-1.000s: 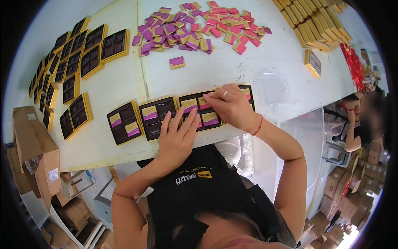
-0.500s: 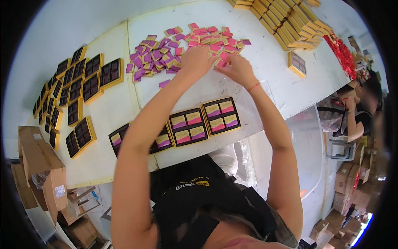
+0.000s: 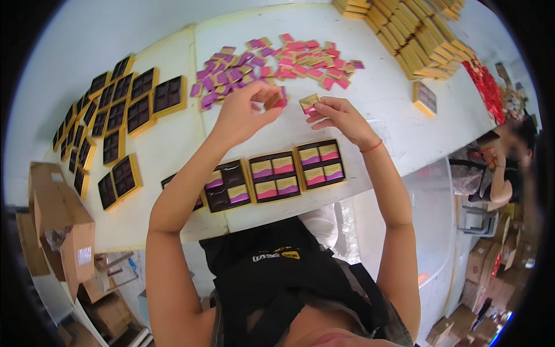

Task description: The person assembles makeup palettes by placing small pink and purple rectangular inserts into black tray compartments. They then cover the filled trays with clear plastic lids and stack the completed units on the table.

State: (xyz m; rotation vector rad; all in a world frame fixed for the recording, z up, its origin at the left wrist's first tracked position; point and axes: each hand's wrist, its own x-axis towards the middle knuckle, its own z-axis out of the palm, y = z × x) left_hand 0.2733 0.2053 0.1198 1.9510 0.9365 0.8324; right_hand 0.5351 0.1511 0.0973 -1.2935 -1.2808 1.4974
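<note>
My left hand [image 3: 245, 113] is closed on a pink-and-gold wrapped chocolate square [image 3: 274, 100], with a bit of purple beside it. To its right, my right hand [image 3: 346, 120] pinches another wrapped chocolate square [image 3: 309, 103], gold above and pink below. Both hands are raised between the loose heap of purple and pink squares [image 3: 234, 75] and a row of gold-edged boxes. The two rightmost boxes, one at the end [image 3: 321, 164] and its neighbour [image 3: 274, 177], have all compartments filled. A third box [image 3: 222, 199] holds two squares on a diagonal. My left forearm partly hides a fourth.
Several open boxes with dark inserts [image 3: 139, 115] lie on the left of the white table [image 3: 393, 133]. Stacked gold boxes [image 3: 410, 40], one separate box [image 3: 425, 98] and red material [image 3: 484, 89] are at right. Cardboard cartons [image 3: 63, 220] stand lower left; another person [image 3: 503, 173] is far right.
Both hands have drawn back from the heap toward me and moved apart, each now with wrapped chocolate in its fingers. My left forearm uncovers more of the third box.
</note>
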